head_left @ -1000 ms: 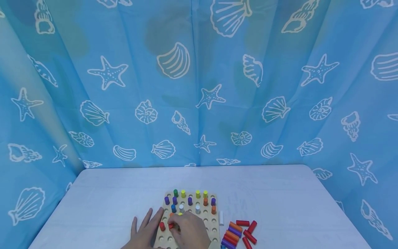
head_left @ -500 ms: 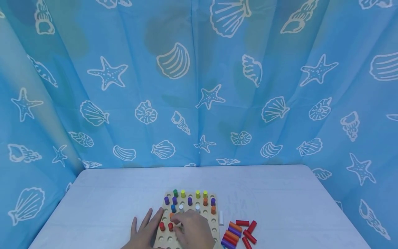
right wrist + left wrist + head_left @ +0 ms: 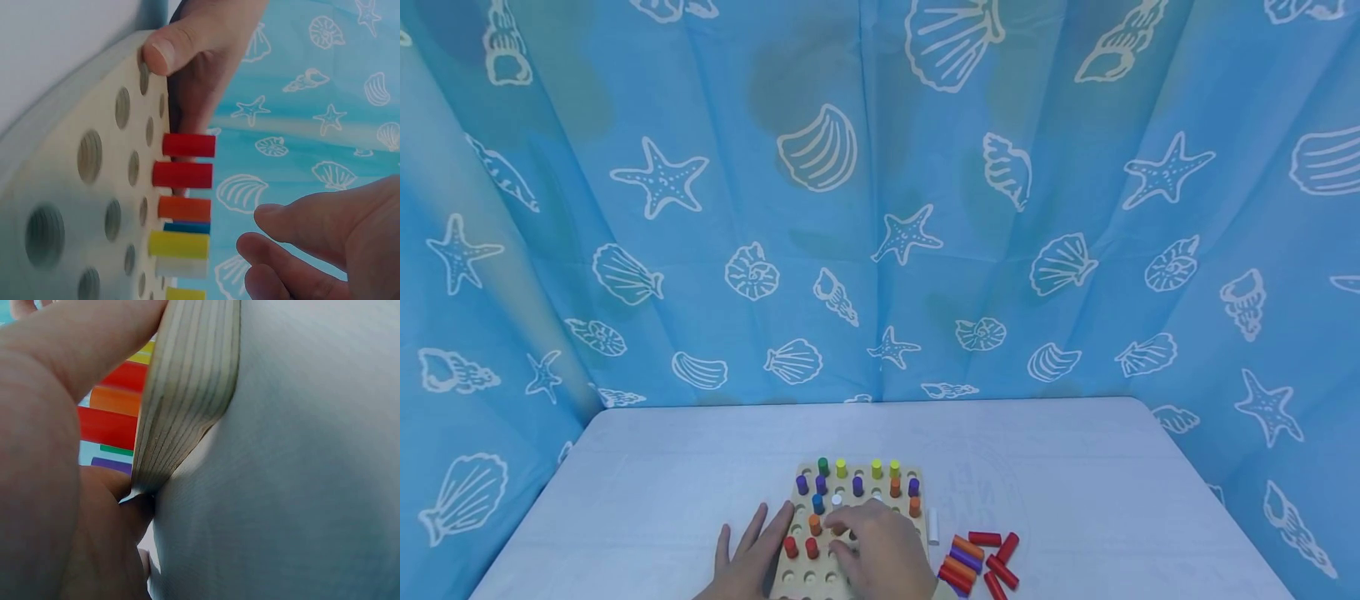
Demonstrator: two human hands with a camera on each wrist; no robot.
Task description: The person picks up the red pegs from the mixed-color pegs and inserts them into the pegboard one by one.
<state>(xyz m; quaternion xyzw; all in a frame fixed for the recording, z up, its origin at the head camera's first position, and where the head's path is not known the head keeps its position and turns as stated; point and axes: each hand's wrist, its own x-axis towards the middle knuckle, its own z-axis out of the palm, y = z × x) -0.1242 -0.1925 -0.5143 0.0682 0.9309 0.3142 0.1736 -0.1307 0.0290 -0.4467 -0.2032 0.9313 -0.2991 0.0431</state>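
Note:
A light wooden pegboard lies at the table's front, with coloured pegs standing in some of its holes. Two red pegs stand side by side at its left, below an orange peg. My left hand holds the board's near left corner, thumb over the top face, other fingers spread along the left side. Over the middle of the board hovers my right hand, thumb and fingertips apart with nothing between them. In the right wrist view a yellow peg is nearest those fingertips. That hand hides part of the board.
Right of the board, a white peg lies on its own. Orange, purple and red pegs lie together, with several loose red pegs beside them. A blue shell-patterned curtain hangs behind the white table.
My right hand has let go of a red peg, which now stands in its hole, and has moved to the right. My left hand stays at the board.

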